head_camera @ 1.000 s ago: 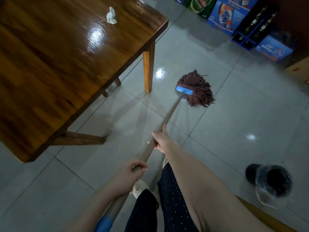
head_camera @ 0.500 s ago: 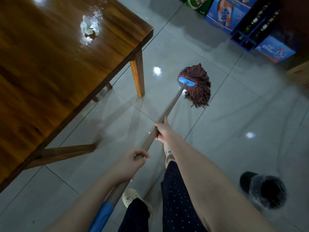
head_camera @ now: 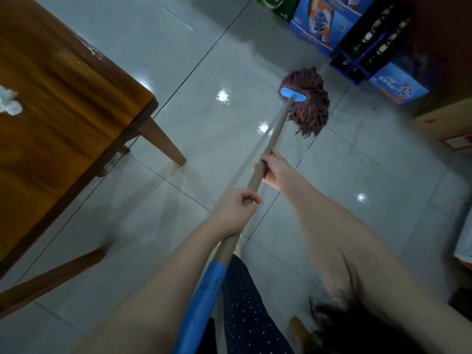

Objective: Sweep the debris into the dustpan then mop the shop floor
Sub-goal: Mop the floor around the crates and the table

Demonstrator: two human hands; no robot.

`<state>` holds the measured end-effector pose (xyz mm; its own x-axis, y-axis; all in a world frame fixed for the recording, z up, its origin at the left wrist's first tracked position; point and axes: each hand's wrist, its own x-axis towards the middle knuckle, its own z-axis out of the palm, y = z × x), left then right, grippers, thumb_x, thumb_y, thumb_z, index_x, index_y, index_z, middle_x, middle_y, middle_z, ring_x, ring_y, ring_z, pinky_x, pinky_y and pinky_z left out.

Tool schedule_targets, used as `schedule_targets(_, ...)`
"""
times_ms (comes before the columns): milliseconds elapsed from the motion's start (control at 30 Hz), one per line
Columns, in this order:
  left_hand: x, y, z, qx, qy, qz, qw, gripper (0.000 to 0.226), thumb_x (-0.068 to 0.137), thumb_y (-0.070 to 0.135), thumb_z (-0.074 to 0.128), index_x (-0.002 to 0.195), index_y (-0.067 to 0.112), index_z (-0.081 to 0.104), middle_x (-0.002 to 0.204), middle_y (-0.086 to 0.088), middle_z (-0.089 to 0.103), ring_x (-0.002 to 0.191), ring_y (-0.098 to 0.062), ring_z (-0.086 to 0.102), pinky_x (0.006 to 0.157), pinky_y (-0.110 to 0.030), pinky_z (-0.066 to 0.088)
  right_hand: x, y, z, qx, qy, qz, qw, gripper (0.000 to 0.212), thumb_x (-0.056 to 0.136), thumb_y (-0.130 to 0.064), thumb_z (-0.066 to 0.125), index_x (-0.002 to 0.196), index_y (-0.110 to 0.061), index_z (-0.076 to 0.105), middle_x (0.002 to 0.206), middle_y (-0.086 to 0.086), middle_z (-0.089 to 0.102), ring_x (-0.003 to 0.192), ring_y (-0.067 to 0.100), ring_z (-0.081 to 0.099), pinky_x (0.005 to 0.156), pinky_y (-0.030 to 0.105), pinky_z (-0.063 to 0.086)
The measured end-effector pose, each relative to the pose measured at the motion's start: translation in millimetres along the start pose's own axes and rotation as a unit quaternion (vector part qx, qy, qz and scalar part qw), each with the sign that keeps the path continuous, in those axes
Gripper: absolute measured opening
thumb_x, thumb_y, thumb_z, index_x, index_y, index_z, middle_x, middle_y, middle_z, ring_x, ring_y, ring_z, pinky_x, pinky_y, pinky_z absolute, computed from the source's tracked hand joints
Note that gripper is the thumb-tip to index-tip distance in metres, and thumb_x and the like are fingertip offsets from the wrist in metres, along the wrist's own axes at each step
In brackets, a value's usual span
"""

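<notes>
Two hands hold a mop on the shiny tile floor.

The left hand and right hand both wrap their fingers tight around the mop stick. Its dark red strings lie flat on the floor, near blue boxes and a crate of bottles. A wooden table with a white crumpled tissue stands close on the left.

Maroon string mop, blue clamp, slanted handle, head on glossy tiled floor
</notes>
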<state>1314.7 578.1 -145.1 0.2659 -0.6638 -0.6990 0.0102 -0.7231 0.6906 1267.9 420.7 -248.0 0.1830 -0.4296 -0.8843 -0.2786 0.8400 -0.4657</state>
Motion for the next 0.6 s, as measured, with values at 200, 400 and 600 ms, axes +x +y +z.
schedule_targets(200,-6,-5,-6,-0.014,0.003,-0.009,1.0,0.022,0.085,0.005,0.05,0.087,0.017,0.068,0.06,-0.001,0.046,0.055,-0.02,0.046,0.035,-0.019,0.038,-3,3,11,0.008,0.034,0.013,0.999,0.059,0.098,0.0,0.042,0.148,-0.027,0.025,0.079,0.004,0.045,0.054,0.019,0.045,0.051,0.032,0.047)
schedule_targets(400,-55,-49,-26,-0.032,0.016,-0.016,0.999,0.021,0.086,0.006,0.054,0.083,0.021,0.069,0.062,-0.001,0.05,0.056,-0.015,0.049,0.037,-0.018,0.04,-37,53,38,-0.02,0.057,0.02,0.998,0.069,0.096,0.001,0.044,0.151,-0.031,0.018,0.113,0.011,0.053,0.057,0.022,0.049,0.046,0.031,0.051)
schedule_targets(600,-143,-126,-24,-0.068,0.021,-0.043,0.997,0.013,0.074,0.029,0.058,0.074,0.036,0.069,0.078,0.0,0.06,0.056,-0.009,0.052,0.052,-0.026,0.048,-103,139,54,-0.009,0.029,0.054,0.998,0.069,0.097,-0.001,0.046,0.151,-0.032,0.017,0.137,0.012,0.044,0.08,0.024,0.056,0.059,0.035,0.054)
